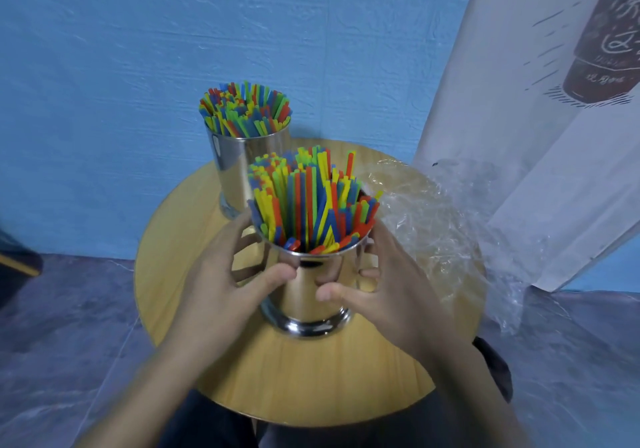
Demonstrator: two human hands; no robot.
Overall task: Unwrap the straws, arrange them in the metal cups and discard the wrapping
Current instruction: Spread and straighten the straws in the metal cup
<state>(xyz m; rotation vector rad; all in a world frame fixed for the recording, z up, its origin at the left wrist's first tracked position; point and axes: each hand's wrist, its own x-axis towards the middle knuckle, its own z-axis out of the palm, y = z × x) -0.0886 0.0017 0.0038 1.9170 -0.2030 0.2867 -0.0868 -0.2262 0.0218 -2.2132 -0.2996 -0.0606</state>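
Two shiny metal cups stand on a round wooden table point(194, 239). The near metal cup point(304, 295) is packed with upright red, blue, green and yellow straws point(311, 201), some poking up higher than others. My left hand point(221, 274) curls round its left side, thumb on the front. From the other side my right hand point(384, 284) grips the same cup, with the thumb also in front. The far metal cup point(239, 160), behind and to the left, holds its own bundle of coloured straws point(246, 108). Crumpled clear plastic wrapping point(433, 225) lies on the table's right side.
A blue wall rises close behind the table. A white printed banner point(540, 118) hangs at the right, just past the wrapping, which spills over the table's right edge. Grey floor surrounds the table. My dark-clothed lap is under the near edge.
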